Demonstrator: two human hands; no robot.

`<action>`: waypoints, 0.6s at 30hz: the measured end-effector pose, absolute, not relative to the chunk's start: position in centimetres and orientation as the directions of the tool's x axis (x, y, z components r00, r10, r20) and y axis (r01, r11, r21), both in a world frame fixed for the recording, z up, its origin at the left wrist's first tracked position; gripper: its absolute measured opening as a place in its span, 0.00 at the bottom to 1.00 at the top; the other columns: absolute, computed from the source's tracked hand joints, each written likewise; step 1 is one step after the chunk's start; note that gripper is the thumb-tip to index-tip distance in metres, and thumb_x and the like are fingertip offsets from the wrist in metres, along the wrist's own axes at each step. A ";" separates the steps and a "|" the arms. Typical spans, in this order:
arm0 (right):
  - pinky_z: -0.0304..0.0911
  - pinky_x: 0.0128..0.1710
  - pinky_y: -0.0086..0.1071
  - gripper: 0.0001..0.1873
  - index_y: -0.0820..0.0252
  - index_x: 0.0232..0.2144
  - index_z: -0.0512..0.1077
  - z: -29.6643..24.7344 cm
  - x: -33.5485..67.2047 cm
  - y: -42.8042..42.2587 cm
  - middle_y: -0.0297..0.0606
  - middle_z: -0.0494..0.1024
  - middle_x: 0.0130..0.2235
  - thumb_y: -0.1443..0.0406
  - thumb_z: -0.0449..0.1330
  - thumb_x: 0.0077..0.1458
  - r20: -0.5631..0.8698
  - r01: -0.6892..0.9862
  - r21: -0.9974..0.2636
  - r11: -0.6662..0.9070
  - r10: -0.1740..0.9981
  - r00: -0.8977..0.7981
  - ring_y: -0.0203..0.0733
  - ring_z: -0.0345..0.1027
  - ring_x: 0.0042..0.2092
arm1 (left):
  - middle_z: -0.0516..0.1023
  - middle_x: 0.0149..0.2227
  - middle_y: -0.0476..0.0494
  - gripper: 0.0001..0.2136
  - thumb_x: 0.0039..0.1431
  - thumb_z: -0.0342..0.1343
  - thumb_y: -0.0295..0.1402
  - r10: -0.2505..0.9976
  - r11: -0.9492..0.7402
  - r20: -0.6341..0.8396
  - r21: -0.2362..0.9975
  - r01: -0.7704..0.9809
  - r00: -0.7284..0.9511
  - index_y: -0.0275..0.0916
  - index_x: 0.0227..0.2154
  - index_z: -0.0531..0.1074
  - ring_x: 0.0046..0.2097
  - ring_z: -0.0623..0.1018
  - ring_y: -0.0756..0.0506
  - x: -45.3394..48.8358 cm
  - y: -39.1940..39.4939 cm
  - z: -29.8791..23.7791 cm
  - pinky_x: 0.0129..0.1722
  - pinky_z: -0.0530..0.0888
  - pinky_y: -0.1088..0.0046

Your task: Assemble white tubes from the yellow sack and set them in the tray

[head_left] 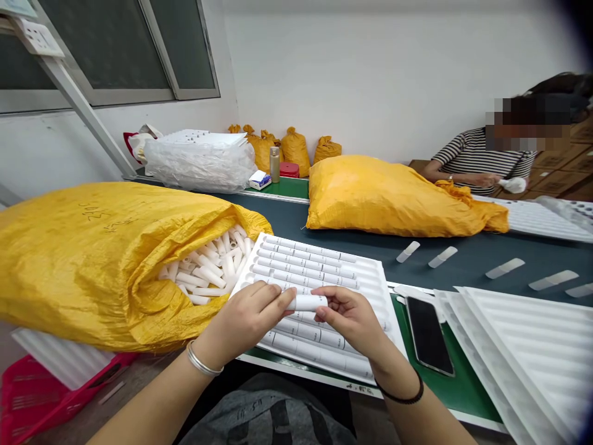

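A short white plastic tube is held level above a white ribbed tray. My left hand closes its fingers and thumb round the tube's left end. At the right end, my right hand pinches the tube between thumb and forefinger, the other fingers curled. Beneath both hands, the tray's grooves carry rows of white tubes with small dark printed marks, laid end to end. My hands hide part of the middle rows.
An open yellow sack spills white tubes at left. A phone and stacked ribbed trays lie at right. Several tubes rest on the dark conveyor belt. Beyond is another yellow sack; a co-worker sits far right.
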State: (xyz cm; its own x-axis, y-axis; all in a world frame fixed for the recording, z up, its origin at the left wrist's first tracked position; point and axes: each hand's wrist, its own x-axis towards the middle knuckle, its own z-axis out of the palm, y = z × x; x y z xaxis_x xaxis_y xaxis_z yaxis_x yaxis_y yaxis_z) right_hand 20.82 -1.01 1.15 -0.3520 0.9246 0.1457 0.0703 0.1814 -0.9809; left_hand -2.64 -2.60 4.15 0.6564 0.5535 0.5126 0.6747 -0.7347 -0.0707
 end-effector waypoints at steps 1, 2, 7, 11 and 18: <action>0.67 0.29 0.30 0.18 0.61 0.42 0.74 1.1 20.8 -1.0 0.35 0.72 0.29 0.56 0.63 0.54 0.157 0.073 -0.978 0.195 0.921 -0.357 0.38 0.71 0.30 | 0.75 0.35 0.43 0.19 0.64 0.50 0.30 0.551 -0.736 0.503 -0.085 0.672 0.666 0.34 0.57 0.59 0.35 0.74 0.46 -2.5 -2.6 4.1 0.35 0.73 0.69; 0.67 0.29 0.29 0.17 0.61 0.43 0.73 1.1 20.9 -0.9 0.36 0.72 0.29 0.57 0.63 0.54 0.181 0.090 -0.970 0.226 0.917 -0.356 0.37 0.70 0.30 | 0.75 0.34 0.43 0.22 0.65 0.49 0.30 0.553 -0.734 0.497 -0.089 0.674 0.669 0.33 0.60 0.54 0.34 0.73 0.46 -2.4 -2.6 3.9 0.34 0.74 0.69; 0.66 0.30 0.30 0.15 0.59 0.45 0.73 -0.3 21.4 -1.6 0.37 0.75 0.31 0.58 0.57 0.59 0.160 0.246 -0.927 0.282 0.893 -0.421 0.37 0.68 0.30 | 0.73 0.30 0.43 0.30 0.65 0.47 0.28 0.587 -0.737 0.422 -0.073 0.671 0.691 0.30 0.66 0.40 0.31 0.73 0.44 -1.2 -3.2 1.4 0.31 0.75 0.67; 0.67 0.39 0.35 0.13 0.57 0.42 0.75 -2.2 21.6 -1.5 0.40 0.76 0.37 0.61 0.63 0.54 0.142 0.490 -0.710 0.506 0.784 -0.604 0.43 0.70 0.38 | 0.76 0.39 0.40 0.31 0.63 0.48 0.27 0.624 -0.771 0.276 0.066 0.633 0.731 0.42 0.66 0.43 0.39 0.76 0.43 -1.5 -3.1 -0.6 0.38 0.76 0.65; 0.65 0.46 0.37 0.15 0.61 0.47 0.71 -3.1 30.5 9.7 0.45 0.75 0.42 0.60 0.55 0.61 0.044 0.892 -0.451 -0.047 0.996 0.075 0.45 0.70 0.43 | 0.74 0.48 0.31 0.18 0.64 0.40 0.33 0.998 -0.012 0.068 0.187 0.982 0.000 0.32 0.50 0.69 0.51 0.73 0.36 -14.8 1.6 -2.7 0.52 0.68 0.57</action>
